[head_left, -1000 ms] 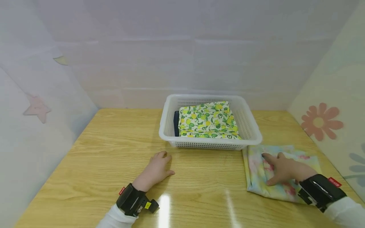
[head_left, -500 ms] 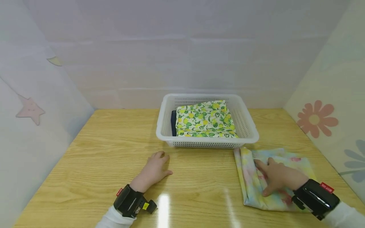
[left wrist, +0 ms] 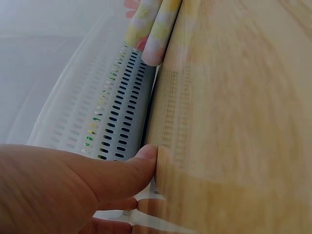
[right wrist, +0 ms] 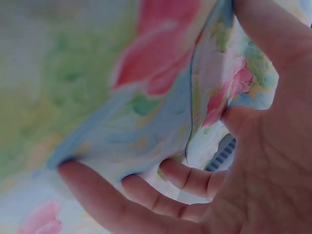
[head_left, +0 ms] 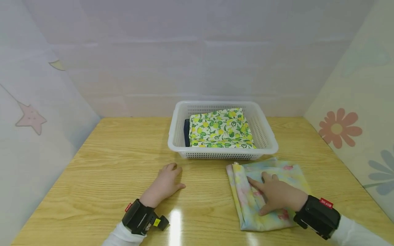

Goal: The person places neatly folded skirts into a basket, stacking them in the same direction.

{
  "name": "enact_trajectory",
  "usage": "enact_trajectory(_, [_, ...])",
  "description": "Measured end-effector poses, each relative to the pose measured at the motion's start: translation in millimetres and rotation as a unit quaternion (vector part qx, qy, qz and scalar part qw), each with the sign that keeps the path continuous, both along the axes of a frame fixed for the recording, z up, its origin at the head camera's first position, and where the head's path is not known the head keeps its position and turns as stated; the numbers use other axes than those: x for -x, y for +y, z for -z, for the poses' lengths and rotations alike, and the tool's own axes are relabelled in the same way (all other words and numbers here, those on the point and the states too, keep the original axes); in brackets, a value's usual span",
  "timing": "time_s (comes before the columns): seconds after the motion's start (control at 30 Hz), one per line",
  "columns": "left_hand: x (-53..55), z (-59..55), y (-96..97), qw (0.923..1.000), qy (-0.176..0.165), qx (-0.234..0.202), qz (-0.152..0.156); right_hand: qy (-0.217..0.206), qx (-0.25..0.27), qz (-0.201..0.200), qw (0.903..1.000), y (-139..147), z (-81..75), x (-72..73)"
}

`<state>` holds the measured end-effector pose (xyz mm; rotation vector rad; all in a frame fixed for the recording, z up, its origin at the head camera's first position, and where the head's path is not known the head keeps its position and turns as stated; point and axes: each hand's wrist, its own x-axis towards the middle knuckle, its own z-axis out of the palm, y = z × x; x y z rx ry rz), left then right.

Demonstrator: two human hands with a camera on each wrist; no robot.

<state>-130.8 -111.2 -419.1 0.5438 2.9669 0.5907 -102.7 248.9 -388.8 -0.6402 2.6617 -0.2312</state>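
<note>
A folded pastel cloth (head_left: 271, 198) with yellow, blue and pink patches lies on the right half of the table, in front of the basket. My right hand (head_left: 278, 194) rests on top of it with the fingers spread. In the right wrist view several fingertips (right wrist: 73, 165) touch the floral fabric (right wrist: 161, 117). My left hand (head_left: 164, 182) lies on the wood just in front of the basket's left corner, fingers relaxed and holding nothing. The left wrist view has its thumb (left wrist: 131, 175) near the basket's perforated side, with the cloth's rolled edge (left wrist: 158, 44) farther off.
A white perforated basket (head_left: 223, 154) stands at the back of the table (head_left: 129, 147). Inside are a folded lemon-print cloth (head_left: 220, 128) and a dark navy item (head_left: 186, 133). Pale walls with a star, moon and flowers enclose the back and sides.
My right hand has slid the pastel cloth leftward along the table, and its left edge has rolled up a little. My left hand stays in place. The view shifts slightly.
</note>
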Motion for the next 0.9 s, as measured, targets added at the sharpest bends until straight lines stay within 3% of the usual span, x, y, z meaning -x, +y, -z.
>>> enact_trajectory(0.3, [0.4,0.8,0.5,1.0,0.006,0.002,0.001,0.025,0.006,-0.022,0.9994,-28,2.8,-3.6])
enact_trajectory(0.9, [0.1,1.8,0.8,1.0,0.0,0.006,0.0,0.049,-0.007,-0.028,0.9984,-68,5.0,-4.6])
